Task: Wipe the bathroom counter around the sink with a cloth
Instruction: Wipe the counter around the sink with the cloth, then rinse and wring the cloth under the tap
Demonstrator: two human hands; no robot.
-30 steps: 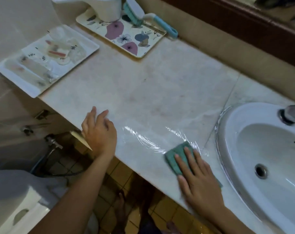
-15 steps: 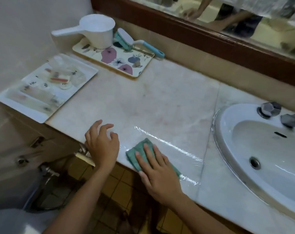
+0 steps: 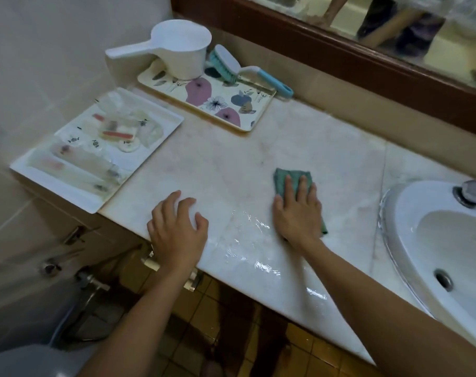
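Two hands lay on the pale marble surface (image 3: 231, 164): the right hand (image 3: 296, 213) pressed a teal cloth (image 3: 283, 176) flat under straight, spread fingers (image 3: 288, 186), left of the white sink (image 3: 411, 208); the left hand (image 3: 177, 229) rested empty, fingers loosely bent. Soft, light, likely damp, the cloth suited a flat-palm hold.

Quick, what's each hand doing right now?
Left hand: open, resting on the counter, holding nothing.
Right hand: open, flat fingers pressing the green cloth.
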